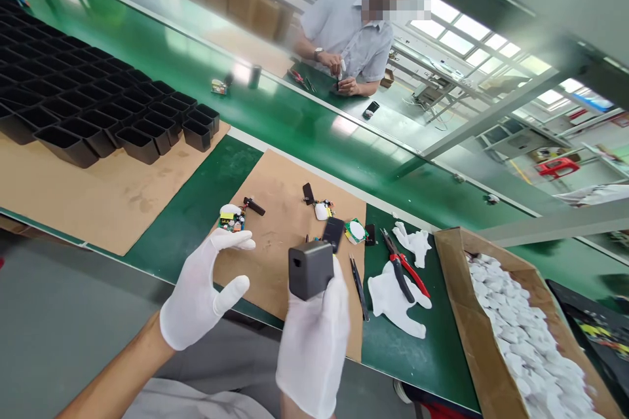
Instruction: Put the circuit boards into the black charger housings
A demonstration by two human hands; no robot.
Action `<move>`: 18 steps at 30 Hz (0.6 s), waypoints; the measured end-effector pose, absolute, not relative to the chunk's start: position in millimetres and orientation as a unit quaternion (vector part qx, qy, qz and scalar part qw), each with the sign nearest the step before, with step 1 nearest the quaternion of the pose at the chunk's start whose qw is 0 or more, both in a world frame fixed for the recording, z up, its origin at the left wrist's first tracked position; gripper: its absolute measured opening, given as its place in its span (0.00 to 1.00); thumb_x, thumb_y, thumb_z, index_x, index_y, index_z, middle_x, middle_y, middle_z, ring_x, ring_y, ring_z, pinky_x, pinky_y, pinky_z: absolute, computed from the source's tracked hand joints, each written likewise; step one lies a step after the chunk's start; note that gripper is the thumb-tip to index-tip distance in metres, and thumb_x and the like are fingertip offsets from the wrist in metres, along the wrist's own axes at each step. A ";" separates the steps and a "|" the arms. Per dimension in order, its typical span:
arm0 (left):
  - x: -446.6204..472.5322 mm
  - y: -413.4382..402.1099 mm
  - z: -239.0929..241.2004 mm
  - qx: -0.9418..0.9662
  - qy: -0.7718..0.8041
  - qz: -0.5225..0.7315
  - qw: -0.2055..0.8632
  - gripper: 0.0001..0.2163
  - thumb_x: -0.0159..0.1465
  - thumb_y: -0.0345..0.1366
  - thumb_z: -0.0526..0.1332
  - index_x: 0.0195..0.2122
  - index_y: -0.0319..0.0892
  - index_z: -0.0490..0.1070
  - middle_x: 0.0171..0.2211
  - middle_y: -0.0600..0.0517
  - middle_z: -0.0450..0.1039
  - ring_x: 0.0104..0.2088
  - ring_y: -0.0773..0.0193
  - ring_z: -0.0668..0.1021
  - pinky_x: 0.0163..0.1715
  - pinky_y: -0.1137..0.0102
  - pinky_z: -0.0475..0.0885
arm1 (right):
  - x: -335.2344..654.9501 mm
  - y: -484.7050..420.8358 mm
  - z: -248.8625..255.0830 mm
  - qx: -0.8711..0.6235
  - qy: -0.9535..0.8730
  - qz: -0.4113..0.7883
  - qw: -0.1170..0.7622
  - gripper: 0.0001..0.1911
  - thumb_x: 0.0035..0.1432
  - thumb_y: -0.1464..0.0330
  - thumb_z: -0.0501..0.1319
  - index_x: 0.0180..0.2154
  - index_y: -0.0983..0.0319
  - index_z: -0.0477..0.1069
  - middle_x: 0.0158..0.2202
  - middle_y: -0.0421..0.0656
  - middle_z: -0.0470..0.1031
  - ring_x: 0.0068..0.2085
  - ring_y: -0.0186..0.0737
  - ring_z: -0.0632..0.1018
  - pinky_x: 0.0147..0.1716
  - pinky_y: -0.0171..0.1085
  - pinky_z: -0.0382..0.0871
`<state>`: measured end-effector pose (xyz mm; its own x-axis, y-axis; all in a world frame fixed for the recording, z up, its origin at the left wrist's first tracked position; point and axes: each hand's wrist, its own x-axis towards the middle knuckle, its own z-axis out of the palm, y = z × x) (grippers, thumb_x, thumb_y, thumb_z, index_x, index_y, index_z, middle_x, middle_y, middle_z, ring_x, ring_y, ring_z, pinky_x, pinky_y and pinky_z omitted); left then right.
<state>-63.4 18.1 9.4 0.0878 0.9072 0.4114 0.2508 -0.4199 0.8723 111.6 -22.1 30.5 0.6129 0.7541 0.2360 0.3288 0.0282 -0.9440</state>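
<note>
Both my hands wear white gloves. My right hand (314, 334) is closed around a black square charger housing (309, 268), held up over the brown cardboard mat (275, 236). My left hand (204, 291) hovers beside it, fingers apart and curved, holding nothing. Just beyond its fingertips a small green circuit board with a white part (232, 217) lies on the mat's edge. More boards (323, 209) and a black lid (334, 232) lie further on the mat.
Red-handled pliers (405, 268) lie on a spare white glove (396, 301), with tweezers (358, 285) beside them. A cardboard box of white pieces (515, 327) stands at right. Black trays (88, 105) fill the left. A person across the green conveyor (295, 124) works with small parts.
</note>
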 end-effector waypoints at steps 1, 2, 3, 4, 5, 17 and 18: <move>-61.4 17.6 10.0 0.681 0.441 0.496 0.309 0.21 0.72 0.38 0.62 0.65 0.46 0.64 0.54 0.43 0.78 0.56 0.50 0.80 0.60 0.52 0.75 | 114.5 -21.8 26.1 -0.671 -0.412 0.142 0.600 0.18 0.74 0.60 0.62 0.59 0.59 0.78 0.58 0.52 0.83 0.58 0.51 0.83 0.52 0.49 0.83; -58.0 17.2 10.2 0.702 0.446 0.468 0.298 0.24 0.70 0.35 0.64 0.66 0.46 0.63 0.57 0.42 0.77 0.59 0.48 0.79 0.61 0.51 0.75 | 117.0 -21.1 22.0 -0.664 -0.445 0.102 0.593 0.17 0.71 0.62 0.67 0.58 0.59 0.79 0.57 0.51 0.83 0.57 0.51 0.84 0.54 0.48 0.83; -53.3 17.1 9.8 0.724 0.449 0.438 0.287 0.28 0.67 0.33 0.66 0.67 0.45 0.61 0.59 0.40 0.75 0.61 0.46 0.78 0.62 0.49 0.74 | 119.0 -20.1 18.4 -0.653 -0.496 0.063 0.569 0.16 0.68 0.65 0.69 0.57 0.58 0.80 0.56 0.50 0.84 0.55 0.50 0.85 0.55 0.47 0.82; -47.6 17.3 8.9 0.742 0.454 0.409 0.277 0.31 0.64 0.32 0.67 0.68 0.44 0.60 0.60 0.39 0.74 0.61 0.44 0.78 0.62 0.48 0.75 | 120.5 -19.0 15.6 -0.638 -0.556 0.031 0.531 0.17 0.67 0.68 0.70 0.56 0.57 0.81 0.54 0.48 0.85 0.53 0.49 0.86 0.55 0.44 0.82; -41.2 17.9 7.6 0.752 0.462 0.385 0.270 0.32 0.63 0.32 0.68 0.68 0.44 0.61 0.60 0.39 0.74 0.61 0.43 0.78 0.60 0.48 0.76 | 121.4 -18.1 13.7 -0.623 -0.615 0.010 0.483 0.18 0.68 0.70 0.68 0.57 0.55 0.81 0.54 0.46 0.85 0.52 0.47 0.87 0.55 0.42 0.82; -13.8 23.2 9.5 0.711 0.562 0.382 0.182 0.08 0.62 0.32 0.64 0.42 0.45 0.69 0.35 0.50 0.76 0.34 0.54 0.79 0.35 0.60 0.75 | 124.9 26.9 80.7 -0.634 -0.721 0.103 0.260 0.28 0.60 0.61 0.74 0.59 0.59 0.76 0.46 0.47 0.83 0.46 0.52 0.86 0.45 0.49 0.82; -13.8 23.3 9.2 0.714 0.560 0.383 0.173 0.08 0.61 0.31 0.64 0.41 0.45 0.69 0.34 0.51 0.75 0.33 0.54 0.79 0.34 0.61 0.74 | 122.2 37.6 89.0 -0.634 -0.733 0.114 0.217 0.27 0.58 0.61 0.75 0.58 0.58 0.77 0.45 0.46 0.82 0.45 0.52 0.85 0.44 0.49 0.81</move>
